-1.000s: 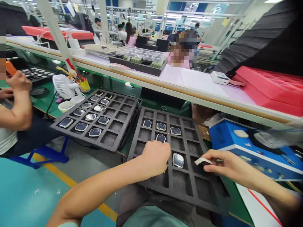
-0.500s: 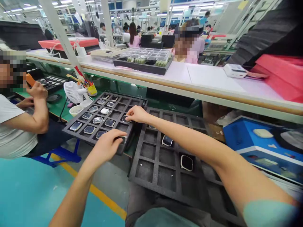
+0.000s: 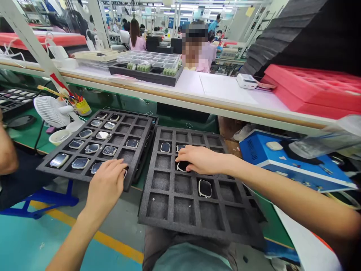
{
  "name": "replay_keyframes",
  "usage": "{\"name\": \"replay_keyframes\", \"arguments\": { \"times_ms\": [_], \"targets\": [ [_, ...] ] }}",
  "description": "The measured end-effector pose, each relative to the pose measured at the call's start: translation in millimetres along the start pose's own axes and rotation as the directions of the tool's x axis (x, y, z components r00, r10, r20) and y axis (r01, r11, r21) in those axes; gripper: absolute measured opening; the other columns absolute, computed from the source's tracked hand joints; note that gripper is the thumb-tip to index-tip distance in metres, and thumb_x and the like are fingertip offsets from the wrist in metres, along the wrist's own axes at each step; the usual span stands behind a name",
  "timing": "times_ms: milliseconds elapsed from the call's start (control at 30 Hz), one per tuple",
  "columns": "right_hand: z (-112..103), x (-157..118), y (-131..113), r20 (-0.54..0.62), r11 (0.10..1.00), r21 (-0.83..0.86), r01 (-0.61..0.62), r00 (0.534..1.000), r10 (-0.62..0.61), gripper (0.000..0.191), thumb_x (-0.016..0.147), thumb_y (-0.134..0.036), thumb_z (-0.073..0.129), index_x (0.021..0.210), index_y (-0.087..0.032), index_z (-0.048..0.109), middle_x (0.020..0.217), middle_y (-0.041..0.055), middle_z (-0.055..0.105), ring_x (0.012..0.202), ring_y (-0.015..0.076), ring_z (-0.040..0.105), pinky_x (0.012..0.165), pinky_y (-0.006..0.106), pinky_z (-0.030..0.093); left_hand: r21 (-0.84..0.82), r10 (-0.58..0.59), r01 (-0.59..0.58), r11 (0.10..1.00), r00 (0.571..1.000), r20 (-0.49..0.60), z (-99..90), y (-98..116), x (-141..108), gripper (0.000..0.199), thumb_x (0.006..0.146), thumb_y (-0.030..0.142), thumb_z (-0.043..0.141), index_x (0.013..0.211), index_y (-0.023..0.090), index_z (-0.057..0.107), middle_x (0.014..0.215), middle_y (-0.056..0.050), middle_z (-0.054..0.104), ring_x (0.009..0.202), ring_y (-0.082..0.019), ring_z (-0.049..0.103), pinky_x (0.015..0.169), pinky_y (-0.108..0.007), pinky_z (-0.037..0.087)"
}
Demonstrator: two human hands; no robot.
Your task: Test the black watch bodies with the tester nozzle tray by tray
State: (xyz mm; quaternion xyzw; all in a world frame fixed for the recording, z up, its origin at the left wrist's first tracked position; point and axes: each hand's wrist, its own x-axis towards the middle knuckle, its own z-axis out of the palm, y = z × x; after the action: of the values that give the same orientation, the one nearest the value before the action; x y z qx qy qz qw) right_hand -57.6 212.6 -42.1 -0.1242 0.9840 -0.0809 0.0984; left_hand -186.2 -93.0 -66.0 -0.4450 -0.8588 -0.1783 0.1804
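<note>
My left hand (image 3: 108, 180) is over the front right corner of the left black foam tray (image 3: 134, 158). Its fingers curl down around a smartwatch (image 3: 125, 173), only an edge of which shows. Over the right foam tray (image 3: 184, 195), my right hand (image 3: 196, 160) has thumb and fingers closed on a smartwatch case (image 3: 182, 166) with a dark screen, partly covered by the fingers. Just in front of it lies another smartwatch (image 3: 205, 188) in its cell. A further smartwatch (image 3: 165, 147) sits farther back in that tray. Several more, such as one smartwatch (image 3: 80, 163), fill cells of the left tray.
A white fan (image 3: 52, 111) and a yellow pen cup (image 3: 82, 107) stand behind the left tray. Past both trays runs a raised shelf (image 3: 197, 99). On the right is a blue box-shaped device (image 3: 259, 150). At far left a co-worker's arm (image 3: 8, 154) shows.
My right hand has gone from a smartwatch in the left tray to one in the right tray. My left hand stays at the left tray's front corner. The view has turned right.
</note>
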Motion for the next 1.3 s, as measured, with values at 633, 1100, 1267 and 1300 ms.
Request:
{"name": "replay_keyframes", "arguments": {
  "times_ms": [633, 1100, 1267, 1300],
  "targets": [
    [-50.3, 213.5, -26.9, -0.271, 0.919, 0.331, -0.216, 0.911, 0.311, 0.012, 0.080, -0.025, 0.077, 0.082, -0.014, 0.079, 0.077, 0.0063, 0.076, 0.069, 0.0168, 0.067, 0.067, 0.025, 0.050, 0.105, -0.100, 0.066, 0.992, 0.924, 0.368, 59.2, 99.0, 103.2, 0.024, 0.094, 0.027, 0.062, 0.114, 0.014, 0.068, 0.109, -0.011, 0.073, 0.105, -0.025, 0.067, 0.090, -0.036, 0.053],
    [-18.7, 45.4, 33.2, -0.110, 0.924, 0.117, -0.364, 0.920, 0.376, 0.020, 0.077, -0.028, 0.078, 0.096, -0.022, 0.079, 0.097, 0.0090, 0.079, 0.092, 0.0279, 0.072, 0.076, 0.032, 0.051, 0.096, -0.132, 0.105, 0.990, 0.927, 0.350, 9.4, -30.4, 47.0, 0.025, 0.099, 0.023, 0.040, 0.114, 0.020, 0.059, 0.112, -0.008, 0.073, 0.102, -0.025, 0.065, 0.085, -0.036, 0.049],
    [1.4, 31.7, 41.3, -0.080, 0.915, 0.161, -0.369, 0.919, 0.385, 0.023, 0.074, -0.027, 0.080, 0.096, -0.021, 0.077, 0.099, 0.0074, 0.078, 0.091, 0.0248, 0.071, 0.072, 0.028, 0.048, 0.155, -0.106, 0.063, 0.986, 0.951, 0.289, 22.7, -16.5, 53.7, 0.024, 0.098, 0.023, 0.038, 0.103, 0.018, 0.061, 0.102, -0.012, 0.070, 0.097, -0.031, 0.063, 0.084, -0.044, 0.049],
    [-0.5, 31.9, 44.5, -0.077, 0.915, 0.188, -0.358, 0.923, 0.377, 0.020, 0.072, -0.027, 0.081, 0.091, -0.021, 0.077, 0.093, 0.0051, 0.077, 0.085, 0.0221, 0.070, 0.069, 0.027, 0.047, 0.173, -0.104, 0.058, 0.983, 0.957, 0.270, 23.7, -15.0, 54.0, 0.026, 0.097, 0.023, 0.038, 0.102, 0.018, 0.063, 0.104, -0.014, 0.070, 0.099, -0.034, 0.062, 0.085, -0.047, 0.048]
  ]
}}
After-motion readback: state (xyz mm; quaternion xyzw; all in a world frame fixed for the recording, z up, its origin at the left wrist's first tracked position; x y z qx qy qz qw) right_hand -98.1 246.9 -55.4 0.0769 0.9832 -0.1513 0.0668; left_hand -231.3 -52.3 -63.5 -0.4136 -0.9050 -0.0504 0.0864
